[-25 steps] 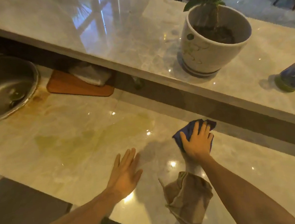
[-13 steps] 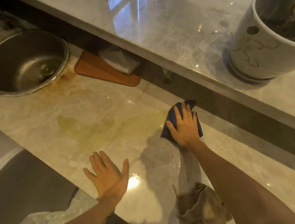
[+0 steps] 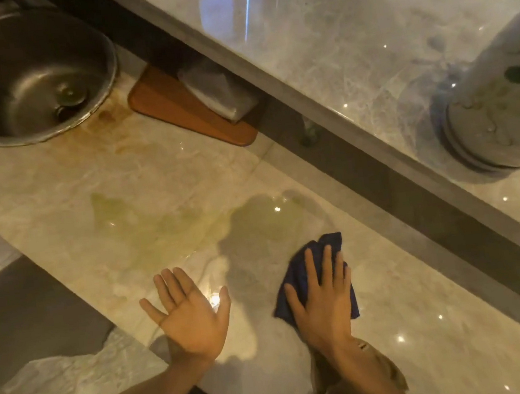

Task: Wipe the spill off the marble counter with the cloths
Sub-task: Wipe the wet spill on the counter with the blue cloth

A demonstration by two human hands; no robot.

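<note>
A yellowish spill (image 3: 170,227) spreads across the lower marble counter (image 3: 38,191), from the middle toward the raised ledge. My right hand (image 3: 323,300) presses flat on a dark blue cloth (image 3: 328,244) just below the spill's right end. My left hand (image 3: 189,313) rests flat on the counter with fingers spread, holding nothing, below the spill's centre. A crumpled tan cloth (image 3: 324,385) lies under my right forearm at the bottom edge.
A round steel sink (image 3: 24,75) sits at top left, with brown stains beside it. A wooden board (image 3: 176,109) carrying a wrapped white item lies under the raised marble ledge (image 3: 315,42). A white plant pot (image 3: 496,108) stands on that ledge at right.
My right hand has slid the blue cloth back toward me, off the spill's right end. My left hand has shifted slightly; the view has moved left and closer.
</note>
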